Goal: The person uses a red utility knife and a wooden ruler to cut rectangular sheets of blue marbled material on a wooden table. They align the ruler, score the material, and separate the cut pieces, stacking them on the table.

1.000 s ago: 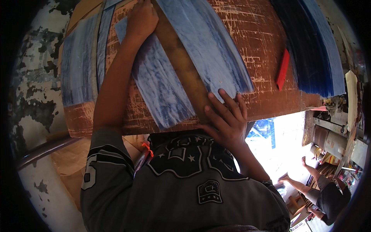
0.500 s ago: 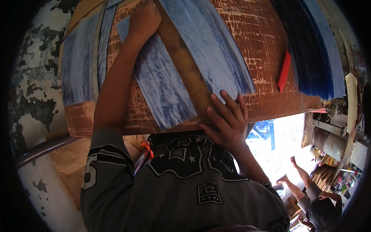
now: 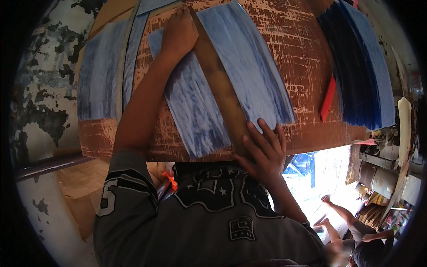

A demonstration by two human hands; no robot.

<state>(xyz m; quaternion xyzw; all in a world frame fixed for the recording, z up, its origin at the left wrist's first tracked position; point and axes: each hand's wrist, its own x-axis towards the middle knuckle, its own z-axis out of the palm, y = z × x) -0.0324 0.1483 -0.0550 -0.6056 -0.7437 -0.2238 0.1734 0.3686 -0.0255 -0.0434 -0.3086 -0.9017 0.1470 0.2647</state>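
Observation:
A long brown flat strip (image 3: 215, 73), like a straightedge, lies slantwise over a blue-and-white streaked sheet (image 3: 195, 107). Streaked blue material (image 3: 249, 66) shows on its right side too. My left hand (image 3: 180, 33) rests near the strip's far end with its fingers curled; whatever is in them is hidden. At the near end, my right hand (image 3: 265, 153) lies with fingers spread, touching the strip and the lower edge of the blue material. Under all this is a scratched brown board (image 3: 298, 58).
A narrow red object (image 3: 328, 100) lies on the board beside a thick dark-blue stack of sheets (image 3: 362, 66). More blue sheets (image 3: 102, 71) lie at the left, along a grey strip (image 3: 126, 58). Another person (image 3: 362, 233) is at the lower right, near cluttered shelves.
The board and everything on it sit slightly lower and further right in view. Both hands keep their places on the strip, the left hand's fingers now showing more.

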